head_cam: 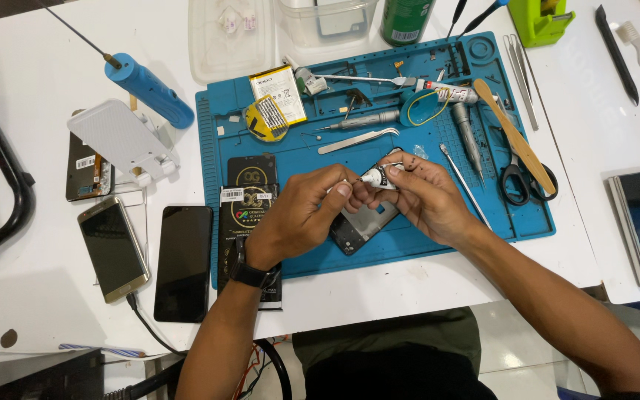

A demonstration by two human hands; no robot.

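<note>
White desk point(31, 81) w/ a blue work mat point(438, 222) on it; two dark phones point(183, 263) lie on the desk left of the mat, scissors point(516, 181) and tweezers point(357, 139) on the mat. Over the mat's middle, above an opened phone point(361, 226), right hand point(427, 200) grips a small white glue tube point(378, 176). Left hand point(301, 211) pinches the tube's tip end, fingers closed on it.

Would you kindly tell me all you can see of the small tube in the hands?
The small tube is white with dark print, looks like soft plastic or metal, and lies roughly level above the dark phone frame on the blue mat. The right hand grips its body; the left hand pinches its nozzle end. Its cap is hidden.
</note>
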